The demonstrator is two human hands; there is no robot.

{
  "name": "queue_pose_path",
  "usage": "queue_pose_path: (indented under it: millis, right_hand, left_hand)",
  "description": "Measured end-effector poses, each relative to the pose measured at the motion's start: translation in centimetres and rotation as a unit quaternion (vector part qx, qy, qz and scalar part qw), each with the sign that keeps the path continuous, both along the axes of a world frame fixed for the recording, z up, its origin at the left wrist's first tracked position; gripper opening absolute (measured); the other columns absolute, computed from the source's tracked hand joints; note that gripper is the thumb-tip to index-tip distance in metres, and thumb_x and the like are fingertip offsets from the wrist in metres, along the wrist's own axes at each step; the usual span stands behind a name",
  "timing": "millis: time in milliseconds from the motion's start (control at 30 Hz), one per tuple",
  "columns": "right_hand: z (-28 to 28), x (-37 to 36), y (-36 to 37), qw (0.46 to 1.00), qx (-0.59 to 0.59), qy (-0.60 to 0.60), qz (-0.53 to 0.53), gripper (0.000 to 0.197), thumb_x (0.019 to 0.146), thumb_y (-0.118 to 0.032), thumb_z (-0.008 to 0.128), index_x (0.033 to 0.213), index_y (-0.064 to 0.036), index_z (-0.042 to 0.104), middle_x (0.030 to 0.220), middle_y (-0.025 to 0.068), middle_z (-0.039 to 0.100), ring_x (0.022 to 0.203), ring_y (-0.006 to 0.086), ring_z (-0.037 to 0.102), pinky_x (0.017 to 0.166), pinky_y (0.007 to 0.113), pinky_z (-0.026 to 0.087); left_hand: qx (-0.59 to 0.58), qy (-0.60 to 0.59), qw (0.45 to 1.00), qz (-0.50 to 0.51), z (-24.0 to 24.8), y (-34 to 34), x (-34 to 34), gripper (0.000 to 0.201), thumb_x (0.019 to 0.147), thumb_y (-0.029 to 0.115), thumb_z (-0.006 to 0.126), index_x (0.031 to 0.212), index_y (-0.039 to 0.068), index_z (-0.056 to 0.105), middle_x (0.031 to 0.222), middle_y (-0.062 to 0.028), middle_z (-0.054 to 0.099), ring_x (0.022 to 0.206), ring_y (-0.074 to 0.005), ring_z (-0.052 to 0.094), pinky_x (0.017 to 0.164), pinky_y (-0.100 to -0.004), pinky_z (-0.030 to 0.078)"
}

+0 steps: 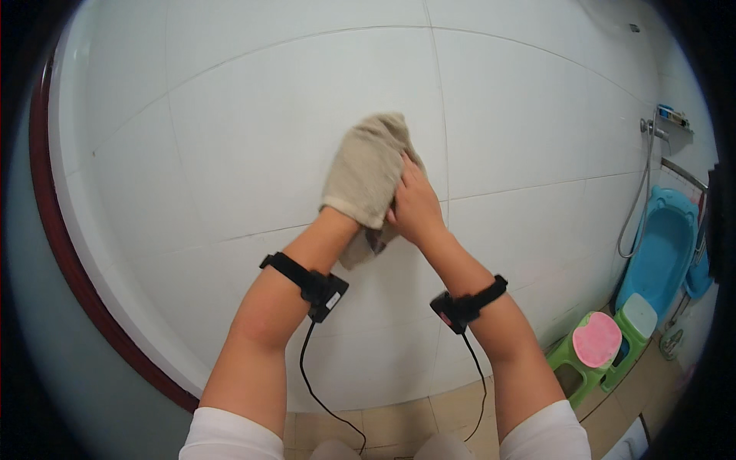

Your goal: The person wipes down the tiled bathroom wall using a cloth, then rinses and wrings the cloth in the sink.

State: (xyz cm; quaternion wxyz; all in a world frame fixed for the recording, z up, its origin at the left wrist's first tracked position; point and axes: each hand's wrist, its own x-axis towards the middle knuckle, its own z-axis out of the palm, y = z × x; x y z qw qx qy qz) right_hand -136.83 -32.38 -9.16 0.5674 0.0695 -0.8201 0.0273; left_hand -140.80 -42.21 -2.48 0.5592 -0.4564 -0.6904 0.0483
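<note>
A beige cloth (368, 169), looking like a small towel, is draped over my left hand and hangs in front of the white tiled wall (307, 100). Only the left wrist (340, 221) shows below its hem; the fingers underneath are hidden. At the cloth's right edge, my right hand (418, 203) grips the fabric, fingers bent over it and the thumb lower down. A loose part of the cloth droops below both hands, with a small dark patch on it. Whether the cloth touches the wall I cannot tell.
At the right stand a green stool with a pink seat (597, 340), another green stool with a pale top (639, 315) and a blue plastic tub (665, 238). A shower hose (642, 207) hangs behind. Cables trail from black straps on both forearms. A dark red edge (57, 215) curves along the left.
</note>
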Motion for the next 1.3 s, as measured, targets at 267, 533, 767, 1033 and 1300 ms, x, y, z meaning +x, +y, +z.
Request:
queue_pose_path:
  millis: [267,533,767,1033,1300]
  right_hand:
    - [-1.8,-0.2,0.6,0.998,0.034,0.051,0.017,0.047,0.065,-0.012,0.059,0.107,0.0054,0.047,0.120,0.0202,0.039,0.120,0.0305,0.030,0.098,0.041,0.027]
    - [7.7,-3.3,-2.1,0.988,0.125,0.085,-0.028,0.055,0.077,-0.019,0.049,0.125,0.0004,0.031,0.134,0.0135,0.024,0.126,0.0263,0.020,0.101,0.039,0.020]
    - [10.4,-2.7,3.6,0.989,0.086,0.088,-0.079,0.050,0.082,-0.020,0.038,0.128,-0.0022,0.028,0.137,0.0096,0.020,0.127,0.0227,0.016,0.102,0.038,0.017]
    - [4.5,1.8,12.5,0.987,-0.012,0.082,-0.137,0.047,0.078,-0.010,0.046,0.120,0.0048,0.033,0.133,0.0180,0.024,0.125,0.0309,0.020,0.102,0.039,0.019]
    - [-6.8,2.8,13.6,0.988,-0.095,0.070,-0.097,0.055,0.076,-0.005,0.047,0.125,0.0048,0.025,0.133,0.0230,0.018,0.124,0.0377,0.016,0.101,0.043,0.017]
  left_hand:
    - [-0.006,0.016,0.998,-0.065,-1.4,-0.1,0.1,0.036,0.075,0.017,0.044,0.107,0.001,0.051,0.108,-0.0150,0.052,0.103,-0.0256,0.047,0.092,-0.0343,0.033]
    - [0.160,0.065,0.980,-0.097,5.1,-3.8,-7.6,0.064,0.076,0.032,0.048,0.130,0.007,0.026,0.131,-0.0149,0.030,0.121,-0.0315,0.027,0.102,-0.0372,0.017]
    - [0.115,0.077,0.981,-0.136,10.1,1.8,-6.3,0.076,0.071,0.038,0.057,0.132,0.011,0.021,0.133,-0.0148,0.027,0.121,-0.0338,0.024,0.102,-0.0390,0.016]
    - [0.051,0.052,0.975,-0.209,5.7,14.4,-1.4,0.053,0.080,0.023,0.037,0.129,0.004,0.025,0.132,-0.0145,0.028,0.122,-0.0263,0.026,0.103,-0.0323,0.017]
    - [-0.080,-0.008,0.978,-0.191,-3.5,14.9,2.1,0.047,0.081,0.023,0.037,0.123,0.002,0.035,0.124,-0.0151,0.040,0.114,-0.0272,0.038,0.098,-0.0337,0.026]
